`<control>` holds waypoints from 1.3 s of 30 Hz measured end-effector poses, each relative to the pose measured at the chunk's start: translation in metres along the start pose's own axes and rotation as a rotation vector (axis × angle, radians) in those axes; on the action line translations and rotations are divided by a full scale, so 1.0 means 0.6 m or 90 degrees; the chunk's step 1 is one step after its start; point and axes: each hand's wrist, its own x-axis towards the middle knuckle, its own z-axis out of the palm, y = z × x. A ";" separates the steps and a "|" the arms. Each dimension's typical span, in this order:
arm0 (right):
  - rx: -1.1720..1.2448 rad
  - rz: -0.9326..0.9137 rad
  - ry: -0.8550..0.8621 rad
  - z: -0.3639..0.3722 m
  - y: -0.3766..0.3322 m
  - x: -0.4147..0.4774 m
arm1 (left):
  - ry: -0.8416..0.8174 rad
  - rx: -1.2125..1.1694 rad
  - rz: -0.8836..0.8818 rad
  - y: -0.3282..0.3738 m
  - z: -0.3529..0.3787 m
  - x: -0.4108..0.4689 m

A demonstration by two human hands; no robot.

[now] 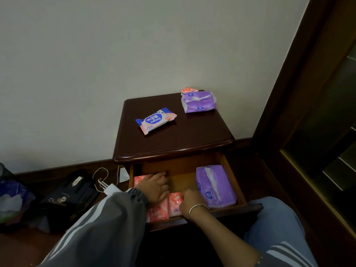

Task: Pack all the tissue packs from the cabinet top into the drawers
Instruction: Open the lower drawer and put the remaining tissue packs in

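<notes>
In half-bare drawer (182, 180), L hand (154, 187) flat on pink packs (159, 211), R hand (189, 202) unclear

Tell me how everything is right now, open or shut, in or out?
Drawer: open.
Purple pack in drawer: lying flat, opened.
Pink packs in drawer: lying flat.
Left hand: flat on pink packs.
Right hand: touching pink pack, grip unclear.
Wipes pack: on cabinet top.
Purple pack on top: opened.
Small pink pack: on top too.
</notes>
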 end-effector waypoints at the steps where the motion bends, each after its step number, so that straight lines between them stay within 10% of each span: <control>1: -0.009 -0.008 -0.016 -0.002 0.002 -0.002 | -0.007 -0.001 -0.007 0.002 0.001 -0.001; 9: -0.067 -0.060 0.003 -0.020 0.005 -0.034 | 0.024 -0.111 -0.011 0.012 -0.012 -0.008; 18: 0.065 -0.244 0.461 -0.220 0.067 0.030 | 0.450 -0.220 0.044 -0.062 -0.125 -0.051; 22: -0.067 -0.108 0.409 -0.320 0.070 0.179 | 0.538 -0.246 -0.046 -0.117 -0.189 -0.004; 28: -0.117 0.011 0.204 -0.313 0.050 0.328 | 0.506 -0.237 -0.108 -0.168 -0.253 0.150; 39: -0.105 -0.003 0.324 -0.277 0.057 0.350 | 0.250 -0.038 -0.046 -0.155 -0.318 0.427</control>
